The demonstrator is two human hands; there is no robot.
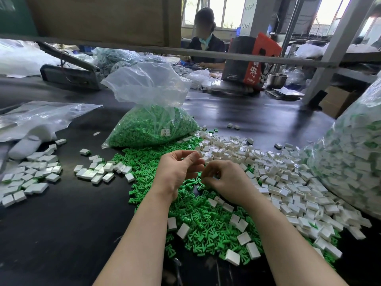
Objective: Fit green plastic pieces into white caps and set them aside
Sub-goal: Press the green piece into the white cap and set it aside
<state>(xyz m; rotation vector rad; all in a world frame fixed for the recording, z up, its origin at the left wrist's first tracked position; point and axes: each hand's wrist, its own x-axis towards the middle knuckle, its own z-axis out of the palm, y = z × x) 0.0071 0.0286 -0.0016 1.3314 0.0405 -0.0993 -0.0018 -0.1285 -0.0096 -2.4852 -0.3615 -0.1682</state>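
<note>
My left hand (pixel 179 172) and my right hand (pixel 224 178) meet above a heap of loose green plastic pieces (pixel 202 219) on the black table. The left thumb and fingers pinch a white cap (pixel 200 154) at their tips. The right hand's fingers are curled tightly around something small that I cannot make out. A spread of loose white caps (pixel 288 182) lies to the right. Fitted caps (pixel 35 178) lie in groups at the left.
A clear bag of green pieces (pixel 152 124) stands behind the hands. A large bag of caps (pixel 354 153) bulges at the right edge. Crumpled plastic bags (pixel 37 118) lie at the left. Another person (pixel 206 42) works across the table beside a red-and-black box (pixel 251 58).
</note>
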